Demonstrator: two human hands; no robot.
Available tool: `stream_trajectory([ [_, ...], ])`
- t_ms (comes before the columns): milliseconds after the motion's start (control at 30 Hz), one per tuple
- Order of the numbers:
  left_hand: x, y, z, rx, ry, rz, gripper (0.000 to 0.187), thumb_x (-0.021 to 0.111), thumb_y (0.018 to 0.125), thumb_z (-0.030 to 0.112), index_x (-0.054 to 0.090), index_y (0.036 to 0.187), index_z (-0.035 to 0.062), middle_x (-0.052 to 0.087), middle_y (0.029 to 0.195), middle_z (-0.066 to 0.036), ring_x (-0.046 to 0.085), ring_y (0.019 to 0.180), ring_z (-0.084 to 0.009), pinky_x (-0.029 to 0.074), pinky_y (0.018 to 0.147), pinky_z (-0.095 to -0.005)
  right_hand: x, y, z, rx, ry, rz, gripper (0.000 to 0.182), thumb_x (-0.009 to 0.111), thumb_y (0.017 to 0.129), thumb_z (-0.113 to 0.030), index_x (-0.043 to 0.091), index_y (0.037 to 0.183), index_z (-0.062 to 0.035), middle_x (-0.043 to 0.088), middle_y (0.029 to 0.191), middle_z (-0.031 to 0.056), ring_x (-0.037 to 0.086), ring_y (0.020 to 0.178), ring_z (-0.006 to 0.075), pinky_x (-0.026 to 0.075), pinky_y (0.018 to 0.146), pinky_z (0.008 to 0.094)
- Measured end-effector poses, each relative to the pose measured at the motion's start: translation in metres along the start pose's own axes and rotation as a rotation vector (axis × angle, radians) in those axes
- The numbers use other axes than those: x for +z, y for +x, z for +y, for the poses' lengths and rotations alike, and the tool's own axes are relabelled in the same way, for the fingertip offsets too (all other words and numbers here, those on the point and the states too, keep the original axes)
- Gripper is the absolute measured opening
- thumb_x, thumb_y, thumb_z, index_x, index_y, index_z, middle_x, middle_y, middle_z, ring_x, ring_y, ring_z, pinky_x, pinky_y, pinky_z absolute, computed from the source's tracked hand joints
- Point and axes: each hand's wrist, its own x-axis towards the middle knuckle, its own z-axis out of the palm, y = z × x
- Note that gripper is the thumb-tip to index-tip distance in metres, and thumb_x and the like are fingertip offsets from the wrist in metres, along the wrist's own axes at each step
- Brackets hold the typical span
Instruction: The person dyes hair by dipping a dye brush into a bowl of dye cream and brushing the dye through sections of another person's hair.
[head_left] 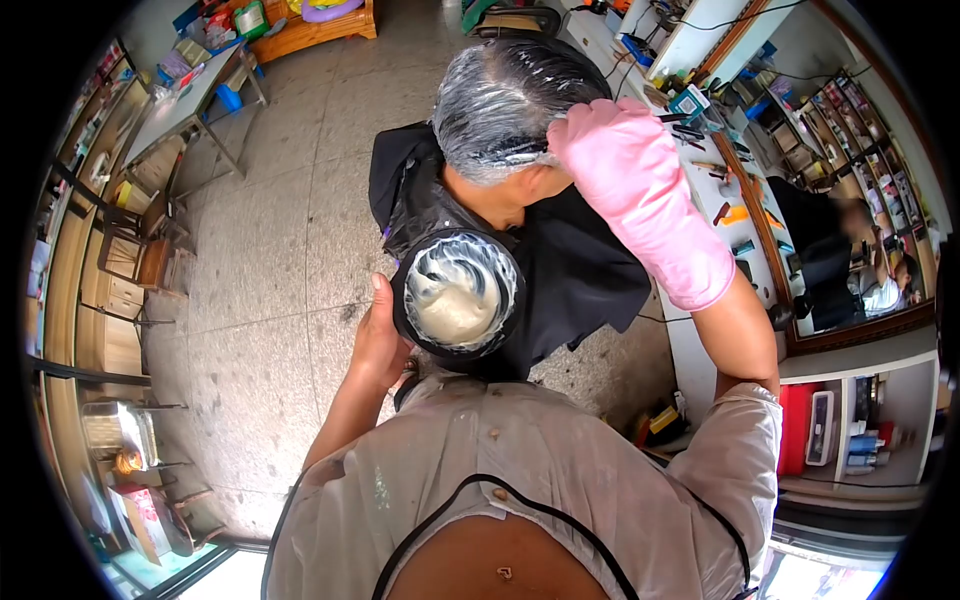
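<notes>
A dark bowl (458,294) of whitish cream rests in my bare left hand (382,335), the thumb up along its side and the other fingers hidden beneath. The cream is smeared up the inner wall. My right hand (625,165), in a pink rubber glove, is closed against the side of a seated person's head, near the ear. Whatever its fingers hold there is hidden. White cream coats the person's dark, combed-back hair (510,100). A black cape (575,270) covers the person's shoulders.
On the right runs a white counter (700,345) with combs and small tools under a framed mirror (850,200). Shelves with bottles (868,445) stand below. Leftward are a table (180,110), chairs (155,255) and wall shelving. A wooden bench (315,35) is at the back.
</notes>
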Motion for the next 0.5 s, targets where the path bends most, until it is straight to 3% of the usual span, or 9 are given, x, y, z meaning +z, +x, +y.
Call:
stream_trajectory([
  [67,-0.001,0.0,-0.002,0.017,-0.014,-0.001,0.073,0.03,0.092,0.058,0.042,0.129,-0.0033,0.051,0.127,-0.016,0.05,0.117,-0.0263,0.04,0.1,-0.0402,-0.006,-0.004,0.007,0.008,0.043,0.086,0.01,0.061,0.072,-0.019,0.056,0.07,-0.0109,0.053,0.066,0.0029,0.059,0.067,0.0206,0.047,0.063,0.0328],
  [200,-0.001,0.002,-0.003,0.011,-0.021,0.018,0.073,0.03,0.092,0.058,0.041,0.13,-0.0029,0.051,0.127,-0.016,0.05,0.118,-0.0265,0.04,0.099,-0.0405,-0.002,-0.013,0.012,-0.02,0.07,0.028,0.015,0.066,0.073,-0.024,0.058,0.071,-0.012,0.054,0.067,0.0028,0.059,0.067,0.0208,0.047,0.062,0.0338],
  [500,0.0,0.003,0.0,0.005,-0.014,-0.033,0.072,0.029,0.093,0.058,0.041,0.131,-0.0015,0.05,0.128,-0.015,0.05,0.118,-0.0259,0.041,0.099,-0.0407,-0.004,-0.01,0.003,0.045,-0.011,0.077,0.011,0.064,0.074,-0.021,0.058,0.073,-0.0121,0.056,0.066,0.0035,0.06,0.064,0.0216,0.047,0.058,0.0337],
])
